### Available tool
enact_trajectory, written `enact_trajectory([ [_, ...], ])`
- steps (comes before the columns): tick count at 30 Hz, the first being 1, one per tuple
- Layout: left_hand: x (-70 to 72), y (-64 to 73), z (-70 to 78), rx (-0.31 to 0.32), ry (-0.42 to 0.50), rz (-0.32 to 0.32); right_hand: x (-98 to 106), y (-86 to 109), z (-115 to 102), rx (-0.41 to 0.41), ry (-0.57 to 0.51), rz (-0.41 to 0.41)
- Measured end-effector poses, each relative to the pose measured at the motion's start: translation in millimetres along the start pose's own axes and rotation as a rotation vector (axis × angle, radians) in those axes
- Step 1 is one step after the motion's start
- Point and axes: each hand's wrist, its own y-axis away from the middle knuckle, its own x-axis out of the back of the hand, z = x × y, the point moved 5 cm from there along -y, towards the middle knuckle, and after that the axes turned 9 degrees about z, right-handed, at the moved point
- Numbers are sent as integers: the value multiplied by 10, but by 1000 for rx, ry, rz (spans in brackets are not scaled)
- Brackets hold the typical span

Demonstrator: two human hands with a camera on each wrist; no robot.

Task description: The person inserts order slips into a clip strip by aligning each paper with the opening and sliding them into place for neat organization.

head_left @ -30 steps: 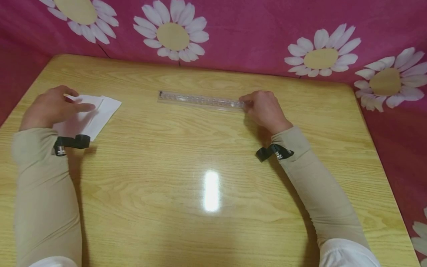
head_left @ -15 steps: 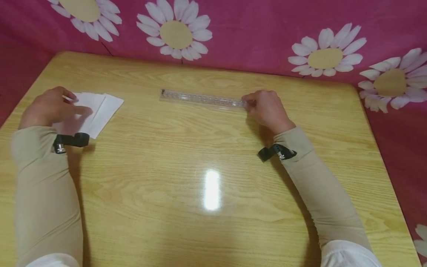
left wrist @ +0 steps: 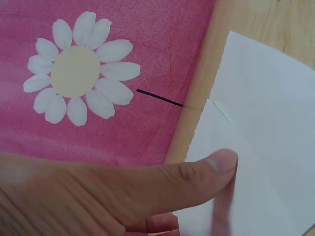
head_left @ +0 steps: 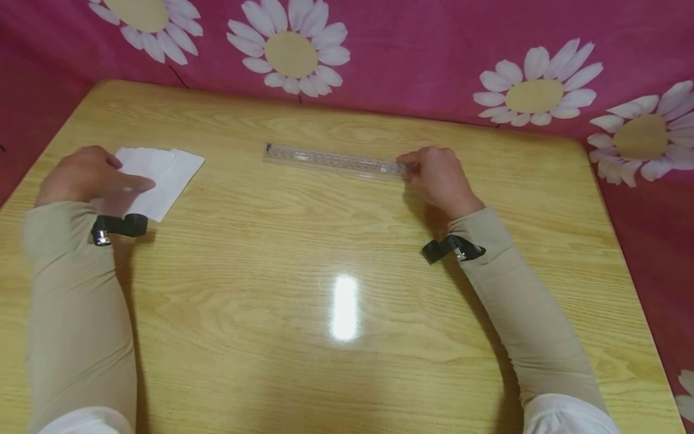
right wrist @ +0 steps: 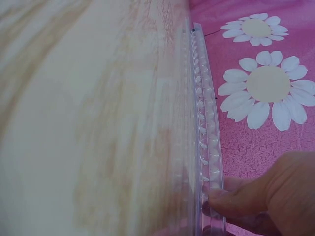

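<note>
In the head view my left hand (head_left: 89, 175) is over the near-left part of some overlapping white paper sheets (head_left: 181, 172) lying on the table. Seen from the left wrist, its thumb (left wrist: 197, 179) reaches straight across the paper (left wrist: 275, 98), the tip on or just above it; the other fingers are mostly hidden. At the back of the table lies a long clear plastic strip (head_left: 331, 160) with a row of round bumps. My right hand (head_left: 439, 181) pinches its right end. The right wrist view shows the thumb on the near face of the strip (right wrist: 209, 113), fingers behind.
A wooden table (head_left: 244, 271) fills most of the head view, with a bright light reflection in its middle. A pink cloth (head_left: 406, 60) printed with white daisies hangs behind and beside it.
The left thumb has come down nearer the paper, and the gap line between the sheets shows less. The whole head view has shifted slightly. The right hand keeps its hold on the strip.
</note>
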Motion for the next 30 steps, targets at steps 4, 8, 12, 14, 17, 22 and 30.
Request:
enact_trajectory([
  [4,-2,-4,5,5,-2,-2,6,0,-13,3,-1,3],
  [8,-14,-37,-1,15,13,2,6,-2,-13,8,4,5],
  [12,-14,-48,-4,16,40,15,3,-1,-10,6,-1,3],
  [14,-8,-31,1,11,45,32,3,-2,-12,11,-2,4],
  [17,3,4,23,0,37,54,3,-4,-14,16,-1,8],
  [22,37,17,49,-43,58,87,2,-6,-11,18,2,11],
  [30,112,-37,90,-108,89,161,-3,1,-4,11,-3,15],
])
